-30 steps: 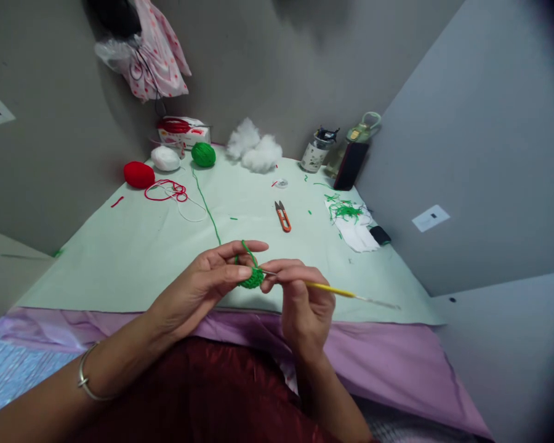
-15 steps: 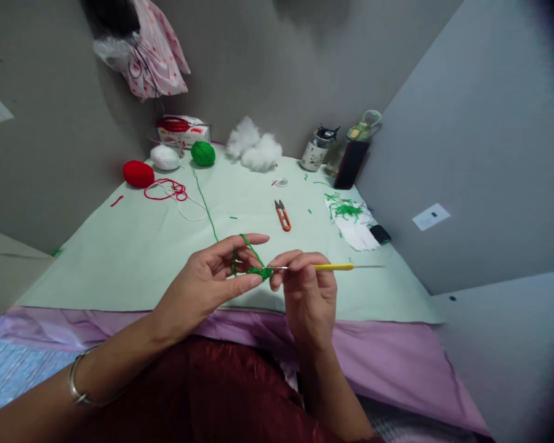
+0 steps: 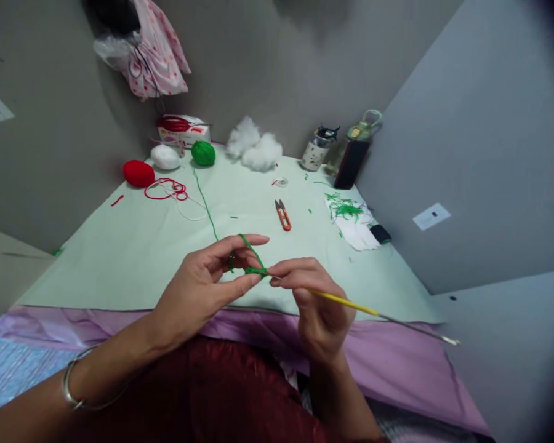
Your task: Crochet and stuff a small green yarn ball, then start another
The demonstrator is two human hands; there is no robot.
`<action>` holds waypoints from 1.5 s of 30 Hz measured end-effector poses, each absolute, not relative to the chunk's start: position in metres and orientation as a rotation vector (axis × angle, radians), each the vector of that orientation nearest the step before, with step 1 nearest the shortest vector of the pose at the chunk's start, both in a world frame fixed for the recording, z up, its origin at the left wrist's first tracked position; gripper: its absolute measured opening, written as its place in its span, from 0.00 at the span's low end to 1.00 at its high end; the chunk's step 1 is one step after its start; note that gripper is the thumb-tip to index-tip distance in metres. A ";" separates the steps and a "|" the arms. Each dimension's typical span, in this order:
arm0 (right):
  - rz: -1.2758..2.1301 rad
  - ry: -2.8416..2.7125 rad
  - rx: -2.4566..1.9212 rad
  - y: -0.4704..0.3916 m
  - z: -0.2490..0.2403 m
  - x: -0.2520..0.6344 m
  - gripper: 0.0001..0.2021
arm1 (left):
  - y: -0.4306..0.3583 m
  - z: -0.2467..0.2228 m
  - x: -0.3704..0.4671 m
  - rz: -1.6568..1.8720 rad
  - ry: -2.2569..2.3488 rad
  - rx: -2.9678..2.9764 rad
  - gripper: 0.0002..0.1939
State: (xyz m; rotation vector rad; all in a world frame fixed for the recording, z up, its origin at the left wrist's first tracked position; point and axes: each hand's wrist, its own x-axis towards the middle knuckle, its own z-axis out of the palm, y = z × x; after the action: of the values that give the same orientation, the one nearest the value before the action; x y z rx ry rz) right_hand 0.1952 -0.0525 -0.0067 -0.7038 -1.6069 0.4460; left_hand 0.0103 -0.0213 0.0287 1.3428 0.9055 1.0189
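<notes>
Between the thumb and fingers of my left hand (image 3: 212,271) is a small piece of green crochet work (image 3: 255,271). A strand of green yarn (image 3: 250,246) runs over the raised index finger down to the work. My right hand (image 3: 323,301) grips a crochet hook (image 3: 351,303) with a yellow handle, its metal end at the green piece and its rear end slanting down to the right. The hook's very tip is hidden at the stitches. From the left hand the yarn leads back to a green yarn ball (image 3: 203,154).
Orange thread snips (image 3: 283,215) lie beyond my hands. White (image 3: 165,157) and red yarn balls (image 3: 138,174) sit back left, white stuffing (image 3: 261,152) at the back. On the right are a pen cup (image 3: 314,154), a phone (image 3: 352,164) and green yarn scraps (image 3: 348,210).
My right hand has moved slightly right and down and rotated. The crochet hook has gone from nearly level to slanting, with its rear end lower. My left hand has barely moved.
</notes>
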 end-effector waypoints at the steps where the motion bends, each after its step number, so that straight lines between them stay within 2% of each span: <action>1: 0.404 -1.651 -0.716 -0.054 -0.006 0.196 0.11 | -0.022 0.028 0.010 1.024 0.921 1.361 0.19; 7: -0.008 -1.937 -0.877 -0.056 -0.001 0.193 0.11 | -0.023 0.025 0.009 1.136 0.989 1.604 0.14; 11: -0.203 -1.971 -0.818 -0.051 -0.009 0.184 0.11 | -0.022 0.023 0.011 1.145 1.004 1.604 0.12; 16: -0.026 -1.856 -0.826 -0.050 -0.016 0.185 0.11 | -0.020 0.023 0.011 1.027 0.961 1.288 0.16; 19: 0.206 -1.857 -0.805 -0.051 -0.013 0.191 0.11 | -0.020 0.022 0.011 1.023 0.960 1.357 0.15; 21: 0.206 -1.893 -0.827 -0.050 -0.013 0.191 0.11 | -0.020 0.021 0.012 1.049 0.973 1.407 0.14; 23: 0.051 -1.877 -0.858 -0.051 -0.018 0.189 0.13 | -0.019 0.020 0.013 1.041 0.955 1.331 0.16; 28: -0.289 -1.878 -0.878 -0.054 -0.034 0.182 0.24 | -0.020 0.018 0.015 0.982 0.872 1.088 0.25; 31: -0.397 -1.783 -0.858 -0.055 -0.040 0.179 0.25 | -0.022 0.016 0.015 0.928 0.812 0.929 0.30; 35: -0.072 -1.658 -0.847 -0.053 -0.036 0.178 0.21 | -0.022 0.015 0.014 0.786 0.714 0.753 0.35; 38: 0.233 -1.568 -0.812 -0.052 -0.028 0.181 0.16 | -0.019 0.014 0.012 0.816 0.725 0.790 0.37; 45: 0.666 -1.234 -0.765 -0.054 -0.019 0.184 0.09 | -0.015 0.018 0.007 0.878 0.759 1.007 0.32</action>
State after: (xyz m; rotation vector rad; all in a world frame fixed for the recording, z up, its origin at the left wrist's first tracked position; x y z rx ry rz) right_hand 0.1841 -0.0538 -0.0192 -0.7655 -1.2341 0.6661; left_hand 0.0068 -0.0148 0.0183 1.0071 0.7591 0.8780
